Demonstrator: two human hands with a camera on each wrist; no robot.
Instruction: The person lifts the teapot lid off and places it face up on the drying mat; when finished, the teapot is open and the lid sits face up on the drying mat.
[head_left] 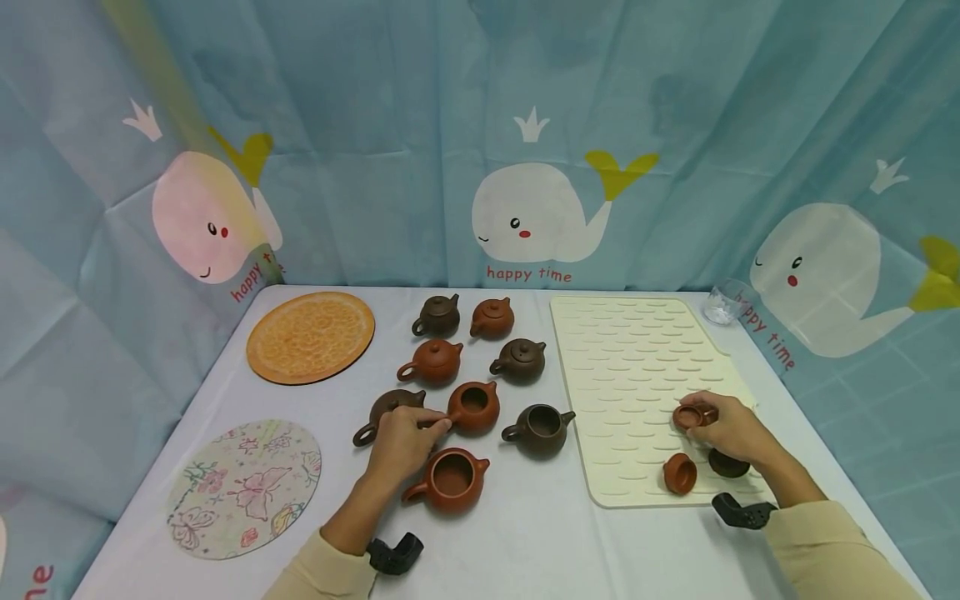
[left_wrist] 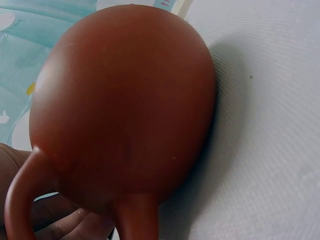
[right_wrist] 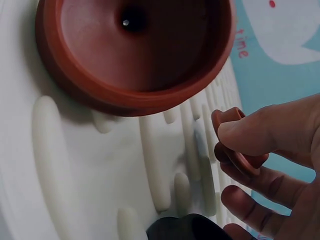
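Thumb and fingers of the right hand [head_left: 726,427] pinch a small reddish-brown teapot lid [head_left: 688,418] over the right part of the cream mat [head_left: 630,400], just beyond a second reddish lid [head_left: 680,474] and a dark lid [head_left: 729,465]. Left of the mat, the left hand [head_left: 407,442], the nearer one, pinches the handle of a lidless reddish-brown teapot [head_left: 480,423], whose handle-to-spout axis runs from those fingertips toward the mat's far end.

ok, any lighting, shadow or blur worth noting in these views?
Head: yellowish light streak on the curtain, upper left. Left wrist: soft sheen left on the close-up teapot, shadow on the white cloth to its right. Right wrist: upturned lid darkens towards the middle, shadow on the mat beside it; pinched lid fairly crisp. No strong motion blur anywhere.
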